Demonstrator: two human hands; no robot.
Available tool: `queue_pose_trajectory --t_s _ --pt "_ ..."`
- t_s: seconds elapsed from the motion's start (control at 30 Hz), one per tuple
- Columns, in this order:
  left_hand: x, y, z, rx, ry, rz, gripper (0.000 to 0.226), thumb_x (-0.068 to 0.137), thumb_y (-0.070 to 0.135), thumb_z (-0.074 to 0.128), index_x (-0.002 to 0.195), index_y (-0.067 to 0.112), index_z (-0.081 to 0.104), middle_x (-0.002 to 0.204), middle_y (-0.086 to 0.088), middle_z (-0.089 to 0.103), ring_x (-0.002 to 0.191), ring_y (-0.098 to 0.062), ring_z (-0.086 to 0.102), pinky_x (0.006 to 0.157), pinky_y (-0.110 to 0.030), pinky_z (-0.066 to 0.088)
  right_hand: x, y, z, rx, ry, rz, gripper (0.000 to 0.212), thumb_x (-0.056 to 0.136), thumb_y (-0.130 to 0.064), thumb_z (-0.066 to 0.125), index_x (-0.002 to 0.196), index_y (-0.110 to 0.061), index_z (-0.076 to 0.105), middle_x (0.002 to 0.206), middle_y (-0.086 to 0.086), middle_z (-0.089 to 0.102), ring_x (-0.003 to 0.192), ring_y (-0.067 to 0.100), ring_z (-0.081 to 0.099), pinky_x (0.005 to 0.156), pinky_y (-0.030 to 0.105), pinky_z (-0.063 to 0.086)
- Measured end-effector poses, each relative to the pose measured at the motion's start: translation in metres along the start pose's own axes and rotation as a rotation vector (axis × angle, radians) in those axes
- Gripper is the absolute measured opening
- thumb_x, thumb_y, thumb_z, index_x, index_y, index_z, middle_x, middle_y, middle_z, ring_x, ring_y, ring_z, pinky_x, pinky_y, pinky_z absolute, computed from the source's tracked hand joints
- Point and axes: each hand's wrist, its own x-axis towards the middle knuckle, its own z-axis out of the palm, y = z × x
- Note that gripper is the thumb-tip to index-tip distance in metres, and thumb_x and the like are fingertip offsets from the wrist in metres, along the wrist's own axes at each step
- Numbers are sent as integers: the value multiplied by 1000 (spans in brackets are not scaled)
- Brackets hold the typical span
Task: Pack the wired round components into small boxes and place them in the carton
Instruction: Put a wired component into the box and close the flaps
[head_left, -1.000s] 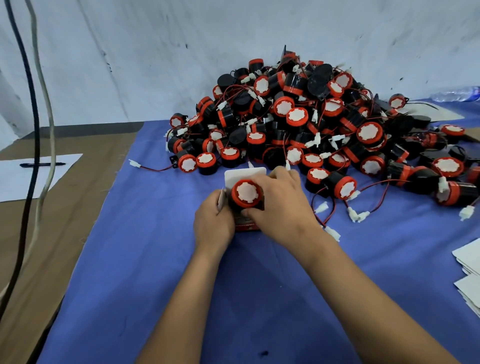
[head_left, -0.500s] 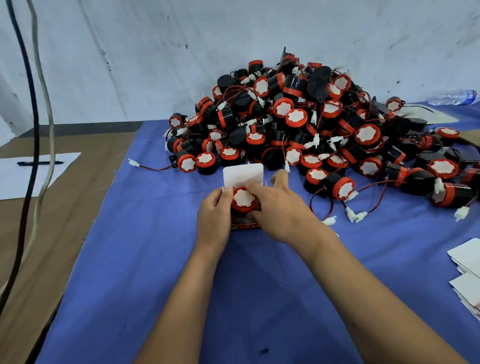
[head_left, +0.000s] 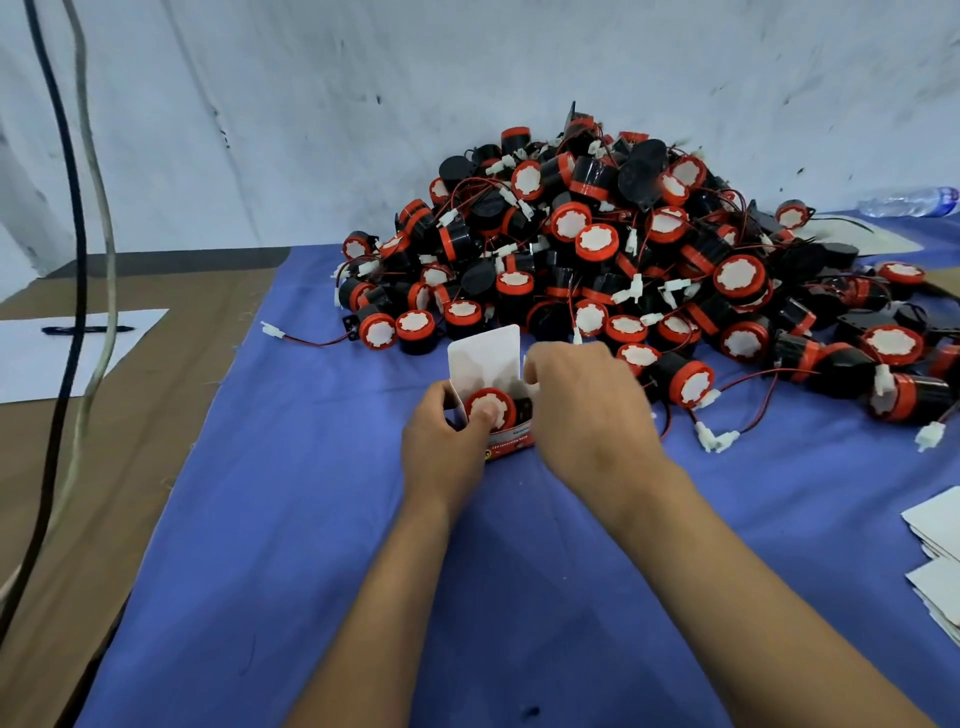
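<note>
The left hand (head_left: 447, 441) grips the side of one small box (head_left: 506, 434) standing on the blue cloth of the tabletop (head_left: 291, 519), its thumb pressing down on the white face of a red-rimmed round component (head_left: 491, 408) that sits in the box mouth. The right hand (head_left: 587, 410) curls round the box's far side; how its fingertips lie I cannot tell, since the back of the hand hides them.

The likeliest trouble is the component's wire (hidden from here) bunching under or beside the body, so the part rides high and the upright white lid flap (head_left: 485, 356) will not tuck. Pressing harder could buckle the thin card wall or pinch the lead. The box might also tip toward the pile (head_left: 623, 260) just behind it and snag a loose connector.

Counted: one box in hand, one component in it, two hands. The heap holds many dozens, too tangled to count. At least two flat white box blanks (head_left: 935, 545) lie at the right edge. No carton is in view.
</note>
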Motion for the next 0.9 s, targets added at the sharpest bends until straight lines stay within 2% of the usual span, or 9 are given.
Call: queue_pose_trajectory --t_s 0.1,0.2,0.27,0.33,0.4,0.53,0.67,0.8,0.9 --pt "-1 0 0 -4 -9 42 20 94 26 69 105 10 68 97 -4 73 92 -25 66 80 -49 58 7 -15 13 -3 -154 -46 33 86 6 53 70 -16 34 77 3 40 64 18 40 53 28 28" --pt "0 -1 -1 -25 -37 59 10 96 17 65 102 22 72 95 8 75 90 -17 68 79 -40 58 12 -21 27 3 -217 -24 26 92 1 53 75 -13 39 85 4 42 79 23 46 65 32 38" --pt "0 -1 -1 -61 -53 51 11 95 18 64 101 23 73 92 10 76 89 -15 68 76 -36 58 14 -23 31 -5 -186 7 22 94 -1 53 79 -15 43 85 4 43 76 24 45 57 32 36" --pt "-1 1 -1 -107 -78 35 15 90 24 60 97 23 73 82 14 74 75 -6 66 62 -24 53 17 -25 31 -59 -135 21 26 93 -4 54 74 -15 41 77 1 40 66 21 42 48 29 25" --pt "-1 1 -1 -163 -96 16 17 92 18 55 89 22 71 71 15 69 63 -2 62 54 -16 47 22 -25 29 -115 -111 16 33 94 -6 55 68 -16 38 69 -1 39 58 18 37 46 29 21" --pt "3 -2 2 -65 -83 20 25 94 13 52 103 19 75 92 5 75 81 -13 66 66 -25 48 33 -26 26 -123 -107 11 18 96 -6 58 84 -14 46 73 2 40 76 24 46 50 31 29" --pt "4 -6 2 2 -26 30 33 93 2 50 106 21 74 98 9 76 89 -13 69 73 -35 58 30 -24 22 -61 -104 -27 19 93 -2 59 88 -15 48 81 3 41 79 26 46 58 34 37" --pt "11 -11 -5 28 39 24 31 96 4 49 97 21 75 91 10 74 83 -9 67 66 -27 55 17 -16 13 23 -139 -119 20 86 3 60 87 -14 50 85 4 43 79 29 56 62 34 39" --pt "9 -10 -5 43 12 59 27 97 5 51 92 23 71 85 10 71 77 -1 64 59 -14 48 4 -6 -1 11 -88 -63 20 87 0 59 94 -14 46 101 7 33 60 20 40 51 27 26"
